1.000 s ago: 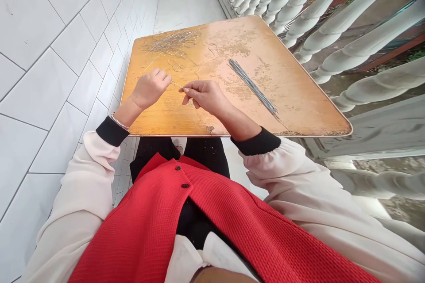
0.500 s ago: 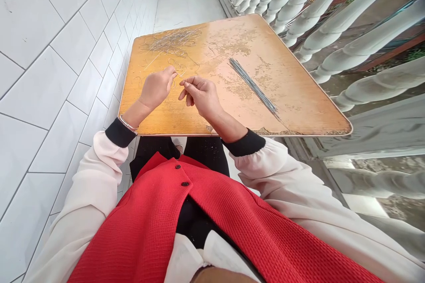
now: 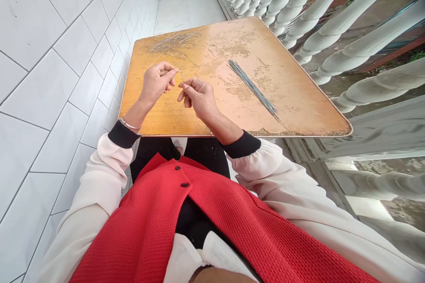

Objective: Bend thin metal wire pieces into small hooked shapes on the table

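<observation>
Thin metal wire (image 3: pixel 181 76) pinched between closed fingers (image 3: pixel 182 85) of right hand (image 3: pixel 198 98), left hand (image 3: pixel 158 82) curled shut just beside it, above orange wooden surface (image 3: pixel 299 97) bearing tangled wire pile (image 3: pixel 172 44) and straight wire bundle (image 3: pixel 252 88).

Wire tangle (image 3: pixel 172 44) ahead of left hand (image 3: pixel 157 83); tiled wall (image 3: pixel 66 75) apparently hugging tabletop (image 3: pixel 159 119).

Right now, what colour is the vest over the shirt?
The vest is red, best seen in the head view.

Head-worn camera looks forward-down at the left hand (image 3: pixel 156 83) and right hand (image 3: pixel 198 97).
</observation>
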Demonstrator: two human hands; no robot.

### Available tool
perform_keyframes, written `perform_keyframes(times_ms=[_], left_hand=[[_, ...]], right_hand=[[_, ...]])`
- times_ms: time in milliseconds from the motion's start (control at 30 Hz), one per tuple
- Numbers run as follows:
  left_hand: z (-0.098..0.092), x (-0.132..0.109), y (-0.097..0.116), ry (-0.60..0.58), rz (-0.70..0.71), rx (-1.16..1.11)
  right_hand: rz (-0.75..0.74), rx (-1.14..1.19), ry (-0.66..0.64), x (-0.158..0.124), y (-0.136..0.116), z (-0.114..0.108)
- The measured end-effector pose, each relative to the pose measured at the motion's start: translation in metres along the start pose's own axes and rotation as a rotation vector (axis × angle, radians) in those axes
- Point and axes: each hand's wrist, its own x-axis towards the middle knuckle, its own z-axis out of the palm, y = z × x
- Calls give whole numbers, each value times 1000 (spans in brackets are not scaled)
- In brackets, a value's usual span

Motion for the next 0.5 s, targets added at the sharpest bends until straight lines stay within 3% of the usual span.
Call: perform_keyframes(times_ms=[500], left_hand=[[6,0,-11,109,-157,-336]], right_hand=[[94,61,5,-7,-4,10]])
